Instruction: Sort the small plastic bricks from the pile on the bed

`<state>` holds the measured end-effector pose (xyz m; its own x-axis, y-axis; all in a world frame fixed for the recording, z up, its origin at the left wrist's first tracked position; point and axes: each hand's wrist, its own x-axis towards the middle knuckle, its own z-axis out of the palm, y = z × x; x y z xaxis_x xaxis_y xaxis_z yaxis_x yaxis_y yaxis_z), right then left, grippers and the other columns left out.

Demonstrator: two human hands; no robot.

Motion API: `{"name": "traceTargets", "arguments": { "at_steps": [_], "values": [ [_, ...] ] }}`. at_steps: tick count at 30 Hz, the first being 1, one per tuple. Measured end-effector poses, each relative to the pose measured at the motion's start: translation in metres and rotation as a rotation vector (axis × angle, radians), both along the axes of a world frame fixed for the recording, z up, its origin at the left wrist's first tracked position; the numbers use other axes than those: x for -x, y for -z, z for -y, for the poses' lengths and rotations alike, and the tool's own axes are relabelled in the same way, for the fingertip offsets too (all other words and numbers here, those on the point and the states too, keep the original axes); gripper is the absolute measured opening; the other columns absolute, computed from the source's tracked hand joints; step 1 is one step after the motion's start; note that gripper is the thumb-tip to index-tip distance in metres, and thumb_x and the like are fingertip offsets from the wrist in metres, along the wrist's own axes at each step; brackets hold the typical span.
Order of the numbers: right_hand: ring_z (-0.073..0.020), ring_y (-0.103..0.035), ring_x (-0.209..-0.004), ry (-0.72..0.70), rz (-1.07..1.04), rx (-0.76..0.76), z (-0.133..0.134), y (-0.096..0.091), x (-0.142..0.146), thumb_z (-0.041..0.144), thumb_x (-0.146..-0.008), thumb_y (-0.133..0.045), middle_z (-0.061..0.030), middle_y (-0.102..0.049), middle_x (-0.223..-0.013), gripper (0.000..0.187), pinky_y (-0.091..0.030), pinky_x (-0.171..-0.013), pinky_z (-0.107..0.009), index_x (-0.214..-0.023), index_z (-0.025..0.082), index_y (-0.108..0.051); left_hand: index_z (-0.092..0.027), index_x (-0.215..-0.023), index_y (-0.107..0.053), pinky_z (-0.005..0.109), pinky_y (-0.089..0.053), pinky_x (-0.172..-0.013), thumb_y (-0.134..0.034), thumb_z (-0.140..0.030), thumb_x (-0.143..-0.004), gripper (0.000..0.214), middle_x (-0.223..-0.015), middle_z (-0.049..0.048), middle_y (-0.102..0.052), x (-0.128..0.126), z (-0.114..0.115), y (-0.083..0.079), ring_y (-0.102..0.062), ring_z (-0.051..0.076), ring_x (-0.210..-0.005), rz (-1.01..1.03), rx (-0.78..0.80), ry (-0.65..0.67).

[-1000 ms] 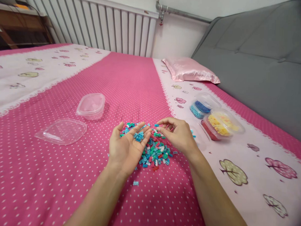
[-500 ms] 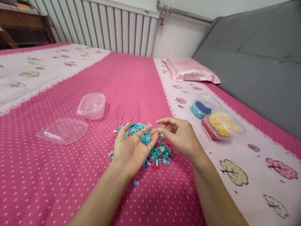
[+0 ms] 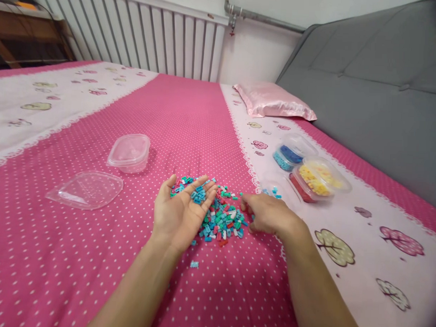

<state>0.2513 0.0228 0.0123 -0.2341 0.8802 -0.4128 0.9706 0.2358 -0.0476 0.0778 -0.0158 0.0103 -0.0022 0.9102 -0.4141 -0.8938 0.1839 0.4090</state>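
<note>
My left hand (image 3: 182, 212) lies palm up over the left part of the pile, with fingers spread. Several small blue toy bricks (image 3: 198, 195) rest on its fingers. At the pile's right edge, my right hand (image 3: 268, 214) points down with curled fingers and thumb. A bit of blue shows between them, but whether they grip it is hidden. The heap of toy bricks (image 3: 223, 221) mixes blue, green, red and white pieces on the pink bedspread. One light blue brick (image 3: 194, 264) lies apart, nearer to me.
An upright clear tub (image 3: 128, 153) and a clear lid (image 3: 90, 190) are to the left. At right sit containers of yellow bricks (image 3: 312, 181), blue bricks (image 3: 286, 158) and red bricks (image 3: 301, 189). Light blue bricks (image 3: 273, 192) lie beyond my right hand. A pink pillow (image 3: 275, 101) is farther back.
My right hand has moved away from the left fingertips, right and down to the pile's edge. My left hand has shifted slightly left, still carrying the blue bricks.
</note>
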Motion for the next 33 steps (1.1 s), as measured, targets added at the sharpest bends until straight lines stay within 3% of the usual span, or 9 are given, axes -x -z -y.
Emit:
{"name": "traceTargets", "arguments": {
  "at_steps": [5, 11, 20, 33],
  "values": [
    [-0.0203, -0.061, -0.078, -0.051, -0.065, -0.002, -0.001, 0.010, 0.001, 0.005, -0.060, -0.071, -0.0056, -0.065, -0.084, 0.037, -0.031, -0.055, -0.024, -0.092, 0.018, -0.058, 0.002, -0.116, -0.052, 0.032, -0.057, -0.074, -0.041, -0.039, -0.084, 0.053, -0.091, 0.0205, -0.063, 0.000, 0.000, 0.000, -0.065, 0.025, -0.086, 0.004, 0.012, 0.001],
    [-0.0167, -0.059, -0.070, -0.122, -0.242, -0.063, -0.005, 0.026, -0.004, 0.007, -0.060, -0.070, -0.0008, -0.063, -0.077, 0.034, -0.031, -0.055, -0.023, -0.089, 0.021, -0.058, -0.004, -0.113, -0.055, 0.033, -0.058, -0.072, -0.042, -0.038, -0.083, 0.048, -0.092, 0.0189, -0.064, 0.000, 0.001, -0.001, -0.065, 0.025, -0.088, 0.012, 0.029, -0.002],
    [-0.0166, -0.059, -0.068, -0.109, -0.241, -0.049, -0.005, 0.021, 0.000, 0.007, -0.067, -0.064, -0.0023, -0.064, -0.072, 0.015, -0.032, -0.057, -0.023, -0.074, 0.019, -0.060, 0.001, -0.114, -0.053, 0.032, -0.057, -0.074, -0.042, -0.038, -0.083, 0.052, -0.089, 0.0196, -0.063, 0.000, 0.000, 0.000, -0.065, 0.025, -0.086, 0.002, 0.010, 0.003],
    [-0.0147, -0.057, -0.063, -0.073, -0.351, -0.055, -0.008, 0.015, -0.002, 0.006, -0.065, -0.063, 0.0009, -0.063, -0.067, 0.018, -0.031, -0.053, -0.022, -0.075, 0.020, -0.062, -0.005, -0.111, -0.055, 0.033, -0.058, -0.073, -0.042, -0.038, -0.083, 0.046, -0.093, 0.0189, -0.063, 0.000, 0.000, 0.001, -0.065, 0.025, -0.088, 0.014, 0.022, 0.005]
  ]
}}
